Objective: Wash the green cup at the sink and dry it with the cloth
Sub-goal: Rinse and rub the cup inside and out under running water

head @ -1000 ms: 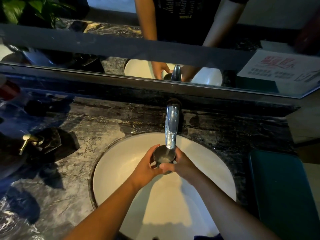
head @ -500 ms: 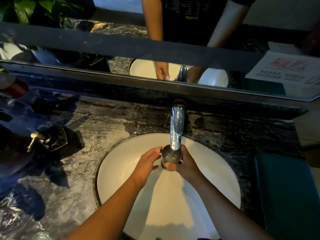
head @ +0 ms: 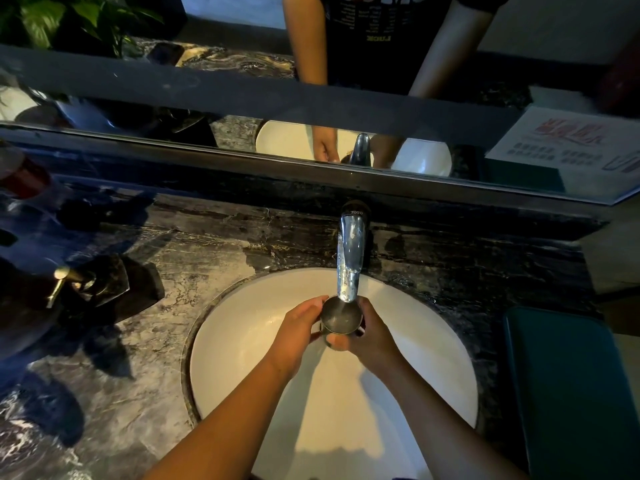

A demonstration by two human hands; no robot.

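Dark marbled table (head: 194, 258) surrounds a white sink (head: 239, 344), dimly lit below a mirror (head: 207, 88). Both hands wrap the green cup (head: 339, 318) — left hand (head: 298, 334) curled round its left side, right hand (head: 372, 337) gripping the right with the thumb across the front — holding it upright, mouth directly beneath the tap (head: 349, 261). Washing looks under way, though the gloom hides whether water runs. Drying is left to do; a teal slab (head: 568, 393) at the table's right edge, untouched, may be folded fabric for that.

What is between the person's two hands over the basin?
The cup, mouth up under the faucet; the left hand and right hand each grip a side. Seen in the head view.
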